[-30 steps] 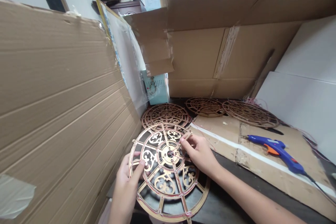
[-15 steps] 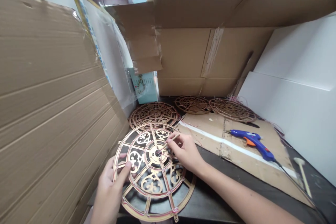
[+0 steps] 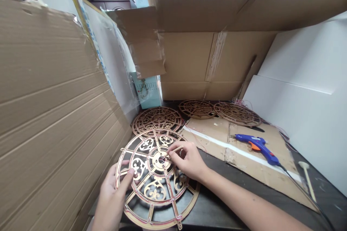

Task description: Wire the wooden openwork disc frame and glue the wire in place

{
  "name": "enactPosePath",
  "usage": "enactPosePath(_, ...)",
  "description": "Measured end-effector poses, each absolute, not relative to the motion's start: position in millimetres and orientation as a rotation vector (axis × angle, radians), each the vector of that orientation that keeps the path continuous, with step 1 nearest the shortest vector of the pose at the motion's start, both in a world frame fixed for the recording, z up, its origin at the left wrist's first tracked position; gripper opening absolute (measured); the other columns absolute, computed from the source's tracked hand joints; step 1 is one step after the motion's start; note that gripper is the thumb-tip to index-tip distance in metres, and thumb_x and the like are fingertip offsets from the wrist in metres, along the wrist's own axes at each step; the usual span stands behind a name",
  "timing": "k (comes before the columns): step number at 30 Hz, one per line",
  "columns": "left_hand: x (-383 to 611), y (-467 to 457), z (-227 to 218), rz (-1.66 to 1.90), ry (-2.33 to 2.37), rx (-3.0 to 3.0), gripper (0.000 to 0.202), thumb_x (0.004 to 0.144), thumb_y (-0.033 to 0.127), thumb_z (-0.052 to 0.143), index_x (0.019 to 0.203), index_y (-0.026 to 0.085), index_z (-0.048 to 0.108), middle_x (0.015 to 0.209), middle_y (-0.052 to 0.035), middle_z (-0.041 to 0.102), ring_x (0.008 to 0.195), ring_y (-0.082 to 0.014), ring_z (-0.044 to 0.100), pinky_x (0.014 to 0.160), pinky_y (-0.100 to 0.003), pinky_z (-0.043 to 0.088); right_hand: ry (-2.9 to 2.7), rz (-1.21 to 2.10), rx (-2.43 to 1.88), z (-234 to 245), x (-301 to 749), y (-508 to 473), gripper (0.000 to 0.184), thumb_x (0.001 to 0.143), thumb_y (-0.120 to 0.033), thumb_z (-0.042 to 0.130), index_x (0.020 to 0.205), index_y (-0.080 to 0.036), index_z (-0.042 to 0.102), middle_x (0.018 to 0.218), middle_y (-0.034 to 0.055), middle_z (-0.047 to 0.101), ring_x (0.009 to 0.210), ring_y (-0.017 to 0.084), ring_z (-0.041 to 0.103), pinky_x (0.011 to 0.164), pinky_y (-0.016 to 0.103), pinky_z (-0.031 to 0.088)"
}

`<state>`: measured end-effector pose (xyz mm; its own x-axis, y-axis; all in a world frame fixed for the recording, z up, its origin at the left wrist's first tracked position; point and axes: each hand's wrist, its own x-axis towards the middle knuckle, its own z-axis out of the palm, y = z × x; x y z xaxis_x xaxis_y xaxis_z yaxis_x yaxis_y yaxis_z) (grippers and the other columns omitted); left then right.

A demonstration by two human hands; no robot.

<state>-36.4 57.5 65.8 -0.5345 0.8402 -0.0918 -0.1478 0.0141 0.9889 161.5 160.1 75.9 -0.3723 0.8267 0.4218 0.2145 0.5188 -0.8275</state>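
Note:
A round openwork wooden panel [image 3: 151, 207] with scroll cut-outs and red wires along its ribs is tilted up in front of me. My left hand [image 3: 115, 184] grips its left rim, thumb on the front face and fingers behind. Over the panel's hub, my right hand [image 3: 187, 158] pinches a thin pale wooden stick [image 3: 176, 149]. The stick's lower end points at the central hole, where fine wires show. Whether the tip touches the wires I cannot tell.
Similar wired panels [image 3: 157, 119] lie behind, with more at the back [image 3: 237, 113]. On a cardboard sheet [image 3: 208, 144] rests a blue glue gun [image 3: 256, 146], its cord running right. A small pale mallet [image 3: 308, 180] lies at the right. Cardboard walls [image 3: 54, 115] enclose the table.
My right hand, still pinching the stick, has shifted slightly left and down toward the hub, and the stick lies flatter. The left hand keeps its grip on the panel. The whole view has shifted a little.

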Motion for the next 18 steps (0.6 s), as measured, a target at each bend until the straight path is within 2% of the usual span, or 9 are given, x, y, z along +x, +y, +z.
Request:
enactPosePath(7, -40.7, 58.7, 60.3, 1.633, 1.564, 0.783, 0.06, 0.063, 0.049, 0.085, 0.111, 0.021, 0.062, 0.075, 0.0009, 0.069, 0.069, -0.018, 0.066, 0.066, -0.027, 0.053, -1.906, 0.831, -0.784, 71.3, 164.2, 160.3, 0.02, 0.078, -0.009, 0.061, 0.08, -0.017, 0.079, 0.075, 0.0032, 0.076, 0.06, 0.014, 0.064, 0.056, 0.023, 0.045)
enactPosePath(11, -41.0, 59.0, 59.8, 1.631, 1.592, 0.807, 0.059, 0.063, 0.051, 0.084, 0.109, 0.021, 0.062, 0.073, 0.0013, 0.068, 0.068, -0.0176, 0.065, 0.066, -0.027, 0.052, -1.913, 0.814, -0.746, 68.0, 166.2, 160.3, 0.019, 0.082, -0.011, 0.062, 0.084, -0.018, 0.08, 0.084, 0.0044, 0.079, 0.074, 0.017, 0.072, 0.068, 0.024, 0.051)
enactPosePath(18, -36.8, 57.8, 65.1, 1.642, 1.627, 0.84, 0.059, 0.062, 0.053, 0.084, 0.105, 0.021, 0.06, 0.074, 0.0, 0.068, 0.066, -0.0194, 0.065, 0.064, -0.029, 0.053, -1.96, 0.784, -0.746, 64.8, 166.6, 161.1, 0.016, 0.089, -0.016, 0.063, 0.088, -0.019, 0.079, 0.09, 0.0058, 0.079, 0.081, 0.019, 0.073, 0.075, 0.028, 0.054)
